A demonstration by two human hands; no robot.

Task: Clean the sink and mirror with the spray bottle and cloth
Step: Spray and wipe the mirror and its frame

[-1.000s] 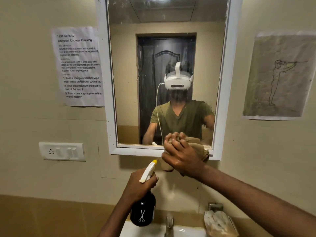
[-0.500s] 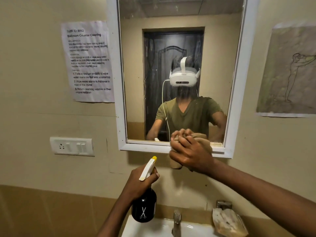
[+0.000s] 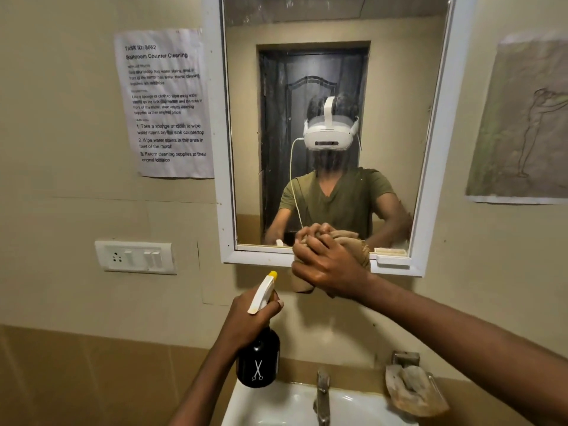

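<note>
A white-framed mirror (image 3: 332, 72) hangs on the beige wall above a white sink (image 3: 276, 407). My right hand (image 3: 329, 269) is closed on a bunched tan cloth (image 3: 353, 241) and presses it against the mirror's bottom edge and lower frame. My left hand (image 3: 249, 318) grips the neck of a black spray bottle (image 3: 258, 361) with a white trigger head and yellow nozzle, held upright over the sink's left rim, below and left of the cloth.
A metal tap (image 3: 322, 395) rises behind the basin. A soiled rag lies on a wall-mounted soap holder (image 3: 412, 388) to the right. A printed task sheet (image 3: 167, 103), a switch plate (image 3: 135, 256) and a drawing (image 3: 525, 124) are on the wall.
The view has shifted right and slightly down, so the mirror sits further right in frame. My right hand with the cloth stays at the mirror's lower edge; the bottle stays upright.
</note>
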